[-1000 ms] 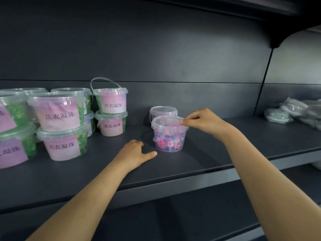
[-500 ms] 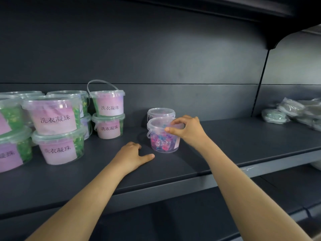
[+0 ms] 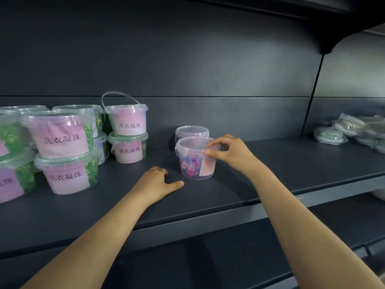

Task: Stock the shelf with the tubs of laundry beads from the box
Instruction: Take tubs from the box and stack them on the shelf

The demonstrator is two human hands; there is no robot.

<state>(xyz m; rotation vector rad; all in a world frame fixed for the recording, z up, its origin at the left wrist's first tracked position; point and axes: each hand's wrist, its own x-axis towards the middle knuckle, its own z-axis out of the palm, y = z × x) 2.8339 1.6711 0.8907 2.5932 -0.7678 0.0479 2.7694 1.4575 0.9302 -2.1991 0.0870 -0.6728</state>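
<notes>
A small clear tub of pink and blue beads (image 3: pixel 192 161) stands on the dark shelf (image 3: pixel 239 190), its pink label turned to the right. My right hand (image 3: pixel 226 152) pinches its rim on the right side with thumb and fingers. A second small tub (image 3: pixel 191 131) stands right behind it. My left hand (image 3: pixel 157 182) rests on the shelf just left of the front tub, fingers loosely curled, thumb out, holding nothing. Several larger tubs of green beads with pink labels (image 3: pixel 62 151) are stacked two high at the left. The box is out of view.
Plastic-wrapped packets (image 3: pixel 352 130) lie at the right end of the shelf, past a black upright (image 3: pixel 311 101). The shelf's front edge (image 3: pixel 187 224) runs below my forearms, with a lower shelf (image 3: pixel 343 222) beneath.
The front tub has been turned so that its pink label now shows on the right. My right hand shifted from across the tub's front to its right rim. My left hand stayed put.
</notes>
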